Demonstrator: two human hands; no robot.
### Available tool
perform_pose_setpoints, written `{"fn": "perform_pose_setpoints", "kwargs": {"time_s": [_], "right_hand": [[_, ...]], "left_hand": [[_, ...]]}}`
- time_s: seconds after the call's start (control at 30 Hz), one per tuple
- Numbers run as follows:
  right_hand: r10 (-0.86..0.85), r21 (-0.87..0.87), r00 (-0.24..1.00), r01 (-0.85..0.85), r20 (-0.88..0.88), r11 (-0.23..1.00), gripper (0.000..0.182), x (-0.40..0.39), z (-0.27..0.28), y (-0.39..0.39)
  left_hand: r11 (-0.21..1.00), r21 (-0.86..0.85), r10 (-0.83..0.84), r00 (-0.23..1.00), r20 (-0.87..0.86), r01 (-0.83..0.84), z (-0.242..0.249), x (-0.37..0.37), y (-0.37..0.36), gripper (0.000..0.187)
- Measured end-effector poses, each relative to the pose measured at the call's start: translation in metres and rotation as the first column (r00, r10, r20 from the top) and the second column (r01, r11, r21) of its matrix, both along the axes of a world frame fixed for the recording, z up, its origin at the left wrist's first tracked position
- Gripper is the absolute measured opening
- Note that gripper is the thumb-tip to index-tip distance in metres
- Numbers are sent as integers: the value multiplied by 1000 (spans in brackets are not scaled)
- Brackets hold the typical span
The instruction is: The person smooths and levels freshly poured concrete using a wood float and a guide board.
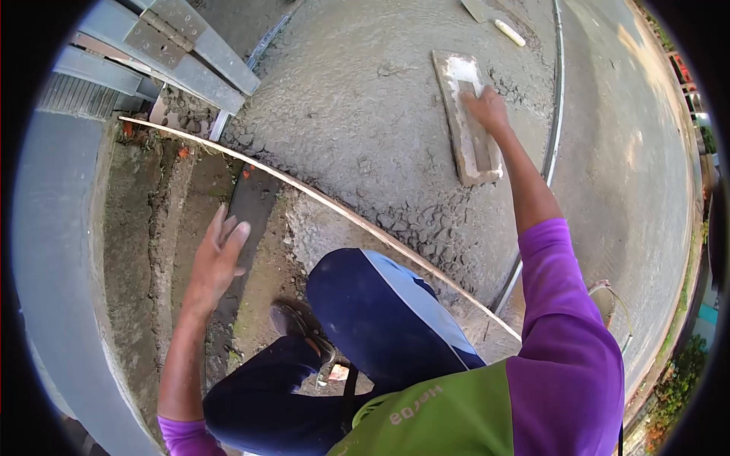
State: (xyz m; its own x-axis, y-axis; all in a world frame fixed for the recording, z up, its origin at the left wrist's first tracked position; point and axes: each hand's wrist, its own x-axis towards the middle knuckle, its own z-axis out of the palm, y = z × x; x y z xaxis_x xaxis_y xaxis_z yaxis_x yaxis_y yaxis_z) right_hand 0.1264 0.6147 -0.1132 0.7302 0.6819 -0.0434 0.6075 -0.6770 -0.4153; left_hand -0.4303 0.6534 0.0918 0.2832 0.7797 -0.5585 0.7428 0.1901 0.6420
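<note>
My right hand [487, 109] is wrapped round the handle of a large rectangular float [480, 163], its top smeared with pale cement. The float lies flat on the wet concrete [365, 99]. Off to the left, my left hand [217, 254] hangs in the air above the soil strip with its fingers spread, holding nothing. A thin wooden board [334, 204] runs diagonally between my legs and the concrete, edging the wet area. Rough, lumpy concrete [426, 235] lies along the board's far side. A trowel with a pale handle [509, 33] rests on the concrete beyond the float.
A metal gate post with a hinge [171, 45] stands at the upper left. A grey wall [57, 228] rises on the left. A metal edge strip [559, 91] borders the concrete on the right, with a paved road [623, 175] past it. My shoe [293, 321] is on the soil.
</note>
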Motion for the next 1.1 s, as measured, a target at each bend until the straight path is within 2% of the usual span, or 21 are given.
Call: {"fn": "perform_pose_setpoints", "kwargs": {"time_s": [0.07, 0.1, 0.2, 0.3, 0.37, 0.43, 0.5, 0.57, 0.6, 0.63, 0.67, 0.73, 0.83, 0.9, 0.97, 1.03, 1.1], "right_hand": [[38, 29, 998, -36, -52, 999, 70, -28, 9, -1], [48, 40, 995, -45, -84, 998, 69, -45, 14, 0], [273, 14, 961, -273, -43, 962, 62, -116, 27, 24], [506, -42, 862, -506, -4, 862, 57, -178, 39, 12], [562, 0, 826, -563, 48, 827, 54, -189, 30, -18], [482, 46, 871, -487, 97, 872, 49, -180, 22, -44], [328, 144, 941, -337, 77, 931, 51, -149, 11, -51], [199, 251, 977, -175, -72, 952, 54, -122, 4, -43], [201, 250, 979, -186, -37, 950, 55, -122, 0, -36], [199, 243, 980, -193, -2, 951, 56, -128, 1, -30], [195, 232, 980, -197, 33, 952, 56, -134, 1, -22], [266, 194, 964, -257, -23, 947, 56, -165, 10, -1], [371, 55, 928, -369, -20, 928, 56, -180, 24, 13], [407, -83, 912, -410, -43, 908, 56, -178, 42, 21], [407, -215, 912, -388, 51, 896, 54, -189, 72, 27], [439, -268, 896, -409, 62, 872, 51, -197, 112, 19], [441, -333, 898, -416, 0, 846, 49, -203, 159, -7]], "left_hand": [[990, 109, -84, 993, -78, 92, 39, -26, -28, 88], [992, 101, -65, 997, -46, 70, 58, -32, -44, 84], [1000, -2, 0, 999, 41, 1, 93, -42, -85, 82], [999, -43, -9, 997, 79, 12, 93, -52, -102, 86], [999, -33, -34, 997, 73, 37, 87, -67, -107, 85], [999, -1, -37, 996, 79, 37, 77, -84, -107, 83], [996, 59, -67, 997, 48, 64, 60, -99, -107, 78], [889, 303, -323, 939, -117, 344, 55, -110, -106, 76], [781, 391, -426, 873, -236, 487, 56, -115, -102, 75], [735, 426, -476, 849, -230, 527, 51, -118, -97, 70], [708, 414, -508, 820, -265, 572, 44, -122, -94, 69], [645, 371, -582, 744, -328, 668, 29, -130, -86, 66], [691, 181, -662, 713, -231, 700, 16, -128, -71, 60], [730, 127, -648, 739, -185, 671, 7, -123, -69, 57], [755, 78, -630, 753, -189, 651, -3, -121, -75, 55], [757, 61, -623, 747, -230, 650, -12, -119, -84, 54], [780, 104, -582, 776, -244, 617, -19, -124, -99, 54]]}}
